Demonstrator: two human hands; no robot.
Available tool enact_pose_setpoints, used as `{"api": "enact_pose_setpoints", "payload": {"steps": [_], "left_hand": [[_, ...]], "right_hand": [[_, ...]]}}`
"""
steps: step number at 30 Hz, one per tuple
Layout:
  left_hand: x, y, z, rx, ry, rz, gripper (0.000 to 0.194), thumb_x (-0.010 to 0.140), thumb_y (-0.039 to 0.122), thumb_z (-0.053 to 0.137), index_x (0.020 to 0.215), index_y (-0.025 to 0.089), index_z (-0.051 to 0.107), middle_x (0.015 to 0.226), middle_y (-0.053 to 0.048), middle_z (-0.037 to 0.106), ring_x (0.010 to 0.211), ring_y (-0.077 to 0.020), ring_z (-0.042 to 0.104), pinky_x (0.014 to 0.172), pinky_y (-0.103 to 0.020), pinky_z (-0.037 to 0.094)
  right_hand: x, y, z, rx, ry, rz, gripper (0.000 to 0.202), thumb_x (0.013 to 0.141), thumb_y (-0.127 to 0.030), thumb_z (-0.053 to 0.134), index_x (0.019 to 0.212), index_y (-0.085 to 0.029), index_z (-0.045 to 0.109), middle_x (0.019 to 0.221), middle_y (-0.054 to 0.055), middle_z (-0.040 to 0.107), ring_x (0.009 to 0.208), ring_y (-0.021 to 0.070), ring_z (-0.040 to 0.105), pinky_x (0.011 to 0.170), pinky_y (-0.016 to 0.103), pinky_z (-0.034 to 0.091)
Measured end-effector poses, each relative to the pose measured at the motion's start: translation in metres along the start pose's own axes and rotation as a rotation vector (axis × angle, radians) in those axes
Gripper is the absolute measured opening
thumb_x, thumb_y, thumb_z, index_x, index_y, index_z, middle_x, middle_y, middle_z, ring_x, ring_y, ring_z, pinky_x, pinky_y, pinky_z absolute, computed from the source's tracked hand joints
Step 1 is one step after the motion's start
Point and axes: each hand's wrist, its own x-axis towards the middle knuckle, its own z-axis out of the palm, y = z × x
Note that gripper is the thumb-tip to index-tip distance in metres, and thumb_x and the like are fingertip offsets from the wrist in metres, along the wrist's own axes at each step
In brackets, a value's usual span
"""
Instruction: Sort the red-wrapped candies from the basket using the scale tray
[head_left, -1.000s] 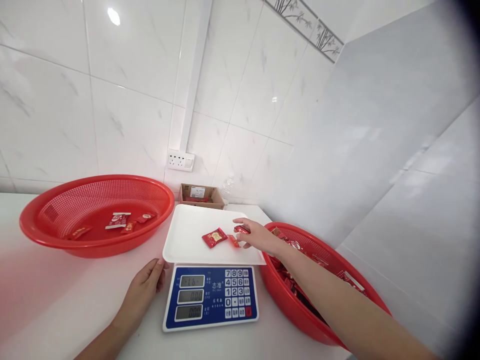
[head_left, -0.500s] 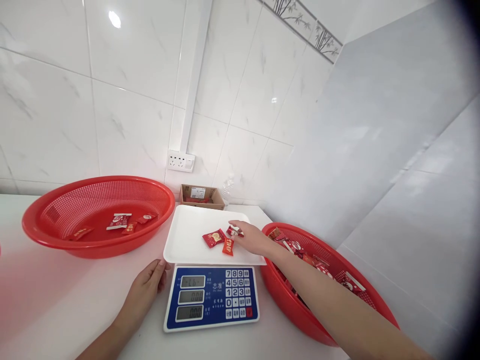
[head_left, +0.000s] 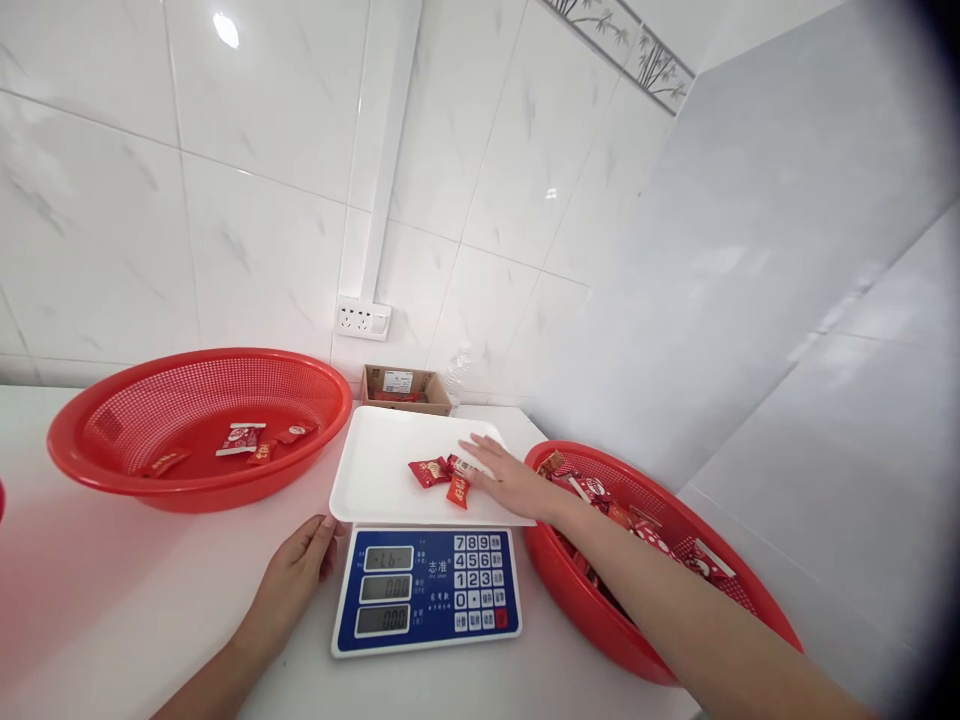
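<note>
A digital scale with a blue keypad panel (head_left: 427, 590) stands in front of me, and its white weighing tray (head_left: 390, 440) bears three small red candy packets. The left packet (head_left: 430, 472) lies flat, an orange-red one (head_left: 457, 491) sits nearest the panel, and the third (head_left: 459, 465) is partly under my fingers. My right hand (head_left: 510, 480) is over the tray's right side, fingers stretched out and touching or just above that packet. My left hand (head_left: 304, 555) is by the tray's near left corner, fingers curled together; whether they grip anything is hidden.
A red mesh basket (head_left: 112, 480) with several packets stands at left. Another red basket (head_left: 600, 655), holding many packets, is at right beneath my forearm. Behind the tray are a cardboard box (head_left: 435, 395) and a clear plastic bottle (head_left: 458, 375), close to the tiled wall.
My right hand's fingers have straightened and spread from a pinch on the third packet. That packet now lies closer to the other two. My left hand stays by the tray corner.
</note>
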Motion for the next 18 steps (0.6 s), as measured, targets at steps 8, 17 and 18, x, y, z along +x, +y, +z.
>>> {"api": "enact_pose_setpoints", "payload": {"steps": [8, 17, 18], "left_hand": [[0.005, -0.014, -0.001, 0.018, -0.01, -0.013, 0.056, 0.073, 0.074, 0.041, 0.076, 0.021, 0.059, 0.056, 0.004, 0.049, 0.058, -0.0181, 0.048, 0.058, -0.028, 0.04], [0.005, -0.013, -0.001, 0.048, -0.018, -0.019, 0.057, 0.072, 0.075, 0.041, 0.078, 0.022, 0.059, 0.062, 0.001, 0.056, 0.063, -0.0194, 0.052, 0.06, -0.028, 0.043], [0.004, -0.012, -0.001, 0.054, -0.016, -0.015, 0.057, 0.072, 0.075, 0.041, 0.077, 0.022, 0.059, 0.061, 0.001, 0.056, 0.063, -0.0195, 0.053, 0.06, -0.028, 0.043]], "right_hand": [[-0.029, 0.095, -0.025, -0.047, 0.222, 0.33, 0.028, 0.087, -0.016, 0.038, 0.107, -0.016, 0.059, 0.105, 0.009, 0.067, 0.098, 0.0193, 0.062, 0.086, 0.031, 0.046], [-0.038, 0.114, 0.009, -0.081, -0.129, 0.23, 0.033, 0.066, -0.018, 0.065, 0.099, -0.02, 0.069, 0.104, 0.009, 0.071, 0.097, 0.0277, 0.064, 0.084, 0.034, 0.048], [-0.037, 0.113, 0.01, -0.079, -0.144, 0.214, 0.039, 0.063, -0.018, 0.068, 0.102, -0.02, 0.069, 0.105, 0.01, 0.07, 0.098, 0.0287, 0.063, 0.084, 0.034, 0.049]]}}
